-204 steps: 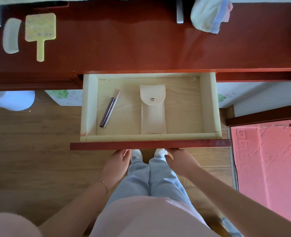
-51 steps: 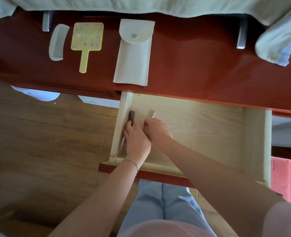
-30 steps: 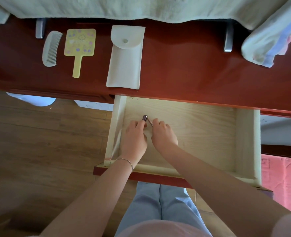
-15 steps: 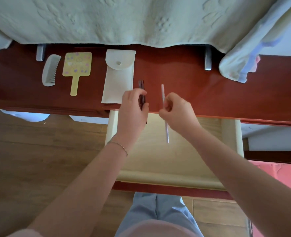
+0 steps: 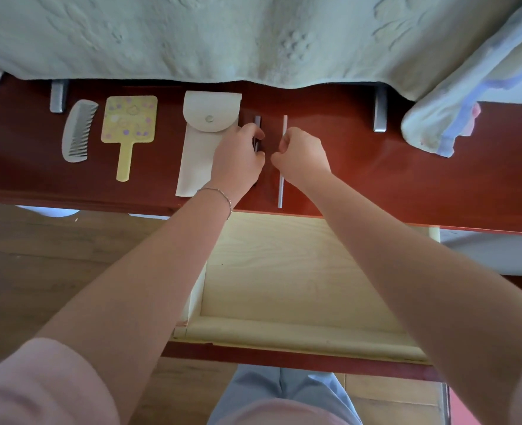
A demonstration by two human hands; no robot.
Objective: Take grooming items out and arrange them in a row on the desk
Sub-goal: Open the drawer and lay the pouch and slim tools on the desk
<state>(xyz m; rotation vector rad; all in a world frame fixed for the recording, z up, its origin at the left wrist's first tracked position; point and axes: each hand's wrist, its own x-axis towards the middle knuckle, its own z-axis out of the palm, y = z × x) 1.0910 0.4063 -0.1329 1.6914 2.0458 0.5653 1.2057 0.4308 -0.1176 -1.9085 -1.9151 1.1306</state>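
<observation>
Setting both sticks down beside the pouch (image 5: 206, 142) on the desk (image 5: 407, 185): left hand (image 5: 238, 157) pinches the dark stick (image 5: 257, 122), right hand (image 5: 304, 156) the pale stick (image 5: 281, 191) (round, likely rolls off when released).

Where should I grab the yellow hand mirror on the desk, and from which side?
Grip the hand mirror by its narrow handle, which points toward the desk's near edge. Come from that near side, pinching the handle across its width. It lies flat with bare desk around the handle; the comb lies apart on its left.
</observation>
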